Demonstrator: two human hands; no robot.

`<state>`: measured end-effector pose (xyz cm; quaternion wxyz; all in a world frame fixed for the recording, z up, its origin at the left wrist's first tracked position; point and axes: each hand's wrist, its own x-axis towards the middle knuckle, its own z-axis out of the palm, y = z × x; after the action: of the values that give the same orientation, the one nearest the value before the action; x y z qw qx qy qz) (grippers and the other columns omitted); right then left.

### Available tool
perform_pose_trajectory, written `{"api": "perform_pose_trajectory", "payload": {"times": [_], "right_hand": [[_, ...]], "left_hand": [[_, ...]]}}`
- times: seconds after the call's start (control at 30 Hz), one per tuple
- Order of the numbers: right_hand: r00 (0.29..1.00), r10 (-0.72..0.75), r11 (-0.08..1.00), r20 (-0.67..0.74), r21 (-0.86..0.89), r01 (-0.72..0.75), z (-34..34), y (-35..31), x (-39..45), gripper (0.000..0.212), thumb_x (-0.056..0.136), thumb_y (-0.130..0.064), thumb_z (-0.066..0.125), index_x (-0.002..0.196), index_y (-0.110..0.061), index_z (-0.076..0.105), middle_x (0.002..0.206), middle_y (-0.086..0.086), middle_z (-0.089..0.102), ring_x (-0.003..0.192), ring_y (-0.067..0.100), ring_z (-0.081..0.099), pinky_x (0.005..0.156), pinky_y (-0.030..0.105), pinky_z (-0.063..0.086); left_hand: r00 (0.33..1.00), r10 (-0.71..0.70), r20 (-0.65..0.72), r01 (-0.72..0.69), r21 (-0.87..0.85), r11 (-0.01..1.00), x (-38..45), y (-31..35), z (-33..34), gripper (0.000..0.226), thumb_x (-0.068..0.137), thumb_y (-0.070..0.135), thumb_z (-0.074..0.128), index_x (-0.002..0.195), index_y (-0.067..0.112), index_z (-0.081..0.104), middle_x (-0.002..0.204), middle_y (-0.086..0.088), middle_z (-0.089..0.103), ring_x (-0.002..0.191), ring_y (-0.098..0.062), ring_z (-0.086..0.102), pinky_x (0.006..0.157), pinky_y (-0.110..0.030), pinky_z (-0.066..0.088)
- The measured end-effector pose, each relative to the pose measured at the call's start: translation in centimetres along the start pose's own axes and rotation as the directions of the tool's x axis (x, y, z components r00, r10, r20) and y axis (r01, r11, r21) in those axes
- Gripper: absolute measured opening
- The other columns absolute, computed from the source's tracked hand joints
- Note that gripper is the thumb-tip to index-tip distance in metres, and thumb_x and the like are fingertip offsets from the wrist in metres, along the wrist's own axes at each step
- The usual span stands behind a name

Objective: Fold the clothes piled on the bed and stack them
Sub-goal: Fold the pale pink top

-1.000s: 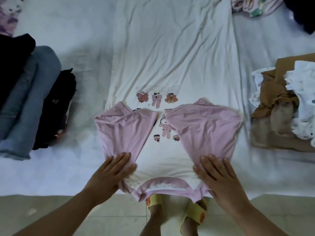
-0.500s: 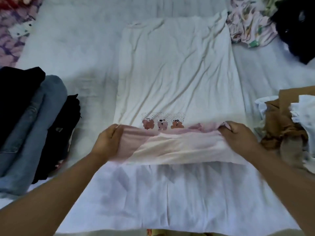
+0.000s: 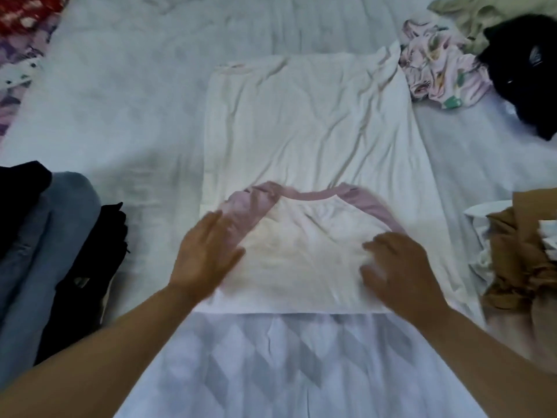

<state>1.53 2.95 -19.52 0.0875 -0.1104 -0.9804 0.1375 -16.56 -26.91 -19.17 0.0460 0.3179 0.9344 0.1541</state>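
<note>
A cream nightshirt with pink sleeves and collar point(image 3: 301, 131) lies flat on the bed in the middle of the view. Its near part, with the pink collar point(image 3: 313, 196), is folded over onto the body. My left hand point(image 3: 205, 254) lies flat with spread fingers on the left edge of the folded part, over the pink sleeve. My right hand point(image 3: 398, 267) rests on the right side of the fold, fingers slightly bent and blurred. Neither hand grips the cloth.
The white bedsheet point(image 3: 126, 116) spreads all round. Folded jeans point(image 3: 36, 251) and black clothes point(image 3: 87, 282) are stacked at left. A brown and white pile point(image 3: 524, 260) sits at right. A crumpled floral garment point(image 3: 437, 70) and a black garment point(image 3: 524, 70) lie far right.
Both hands lifted the collar end with its tucked sleeves and laid it over the shirt's body, covering the printed bears. They let go and now lie flat on the fold.
</note>
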Motion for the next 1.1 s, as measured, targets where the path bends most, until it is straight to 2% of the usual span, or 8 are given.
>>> {"api": "perform_pose_trajectory", "payload": {"times": [0.1, 0.23, 0.33, 0.43, 0.67, 0.87, 0.93, 1.1], "right_hand": [[0.967, -0.126, 0.986, 0.223, -0.082, 0.148, 1.7, 0.9, -4.1, 0.07, 0.064, -0.051, 0.052, 0.126, -0.018, 0.057, 0.135, 0.008, 0.054, 0.127, 0.027, 0.042, 0.102, 0.043, 0.026], [0.948, -0.104, 0.993, 0.301, -0.029, 0.118, 2.1, 3.0, -5.7, 0.078, 0.066, -0.045, 0.049, 0.141, -0.025, 0.039, 0.149, 0.001, 0.037, 0.136, 0.017, 0.031, 0.109, 0.037, 0.017], [0.95, -0.14, 0.989, 0.278, 0.001, 0.145, 2.0, 4.0, -5.2, 0.062, 0.074, -0.029, 0.041, 0.136, -0.021, 0.044, 0.141, 0.003, 0.047, 0.129, 0.02, 0.045, 0.101, 0.037, 0.028], [0.974, -0.114, 0.993, 0.194, 0.01, 0.114, 1.6, 3.9, -4.9, 0.057, 0.072, -0.012, 0.032, 0.119, -0.014, 0.063, 0.122, 0.009, 0.064, 0.109, 0.029, 0.064, 0.093, 0.034, 0.034], [0.966, -0.202, 0.975, 0.163, -0.061, 0.214, -0.8, 2.8, -7.8, 0.047, 0.069, -0.014, 0.035, 0.093, -0.013, 0.076, 0.093, 0.002, 0.074, 0.081, 0.019, 0.072, 0.087, 0.032, 0.035], [0.944, -0.182, 0.979, 0.276, -0.043, 0.201, -2.4, 1.0, -14.1, 0.046, 0.048, -0.006, 0.061, 0.09, -0.02, 0.077, 0.089, -0.006, 0.074, 0.078, 0.01, 0.072, 0.089, 0.031, 0.035], [0.924, -0.181, 0.977, 0.336, -0.042, 0.207, -3.2, 0.2, -16.2, 0.045, 0.049, -0.01, 0.061, 0.088, -0.024, 0.077, 0.088, -0.01, 0.074, 0.078, 0.007, 0.071, 0.089, 0.029, 0.035], [0.859, -0.189, 0.977, 0.476, 0.009, 0.211, -5.7, -1.4, -22.5, 0.043, 0.066, -0.022, 0.038, 0.081, -0.028, 0.077, 0.082, -0.014, 0.073, 0.072, 0.003, 0.07, 0.083, 0.024, 0.038]], "left_hand": [[0.93, 0.276, 0.244, -0.314, 0.13, 0.941, -4.8, -1.8, 2.1, 0.084, 0.084, 0.074, 0.035, 0.14, 0.012, 0.042, 0.148, -0.013, 0.04, 0.139, -0.025, 0.029, 0.111, -0.04, 0.022], [0.915, 0.267, 0.303, -0.31, 0.104, 0.945, -6.6, -3.5, 2.7, 0.076, 0.089, 0.071, 0.024, 0.145, 0.02, 0.033, 0.151, -0.002, 0.033, 0.141, -0.016, 0.023, 0.115, -0.031, 0.009], [0.927, 0.339, 0.161, -0.348, 0.028, 0.937, -6.0, -3.6, 1.9, 0.046, 0.097, 0.045, 0.035, 0.134, 0.019, 0.046, 0.138, -0.002, 0.05, 0.128, -0.016, 0.044, 0.109, -0.025, 0.022], [0.93, 0.362, 0.065, -0.364, 0.014, 0.931, -6.5, -3.3, 1.7, 0.044, 0.076, 0.016, 0.057, 0.12, 0.018, 0.06, 0.12, -0.005, 0.066, 0.106, -0.022, 0.065, 0.095, -0.027, 0.037], [0.94, 0.28, 0.197, -0.294, 0.042, 0.955, -8.7, -2.4, -1.1, 0.037, 0.08, 0.035, 0.044, 0.098, 0.024, 0.074, 0.09, 0.007, 0.074, 0.069, -0.015, 0.071, 0.056, -0.024, 0.054], [0.912, 0.089, 0.401, -0.044, -0.12, 0.992, -14.8, -1.0, -3.0, 0.061, 0.075, 0.066, 0.018, 0.112, 0.044, 0.061, 0.111, 0.004, 0.07, 0.102, -0.023, 0.065, 0.085, -0.03, 0.048], [0.889, 0.084, 0.45, -0.023, -0.139, 0.99, -17.2, 0.0, -3.7, 0.052, 0.073, 0.066, 0.017, 0.116, 0.052, 0.044, 0.116, 0.006, 0.068, 0.108, -0.019, 0.062, 0.088, -0.025, 0.044], [0.844, -0.002, 0.536, 0.011, -0.014, 1.0, -24.1, 2.6, -4.9, 0.039, 0.095, 0.045, 0.038, 0.13, 0.038, 0.053, 0.13, 0.011, 0.059, 0.121, -0.013, 0.052, 0.096, -0.02, 0.036]]}}
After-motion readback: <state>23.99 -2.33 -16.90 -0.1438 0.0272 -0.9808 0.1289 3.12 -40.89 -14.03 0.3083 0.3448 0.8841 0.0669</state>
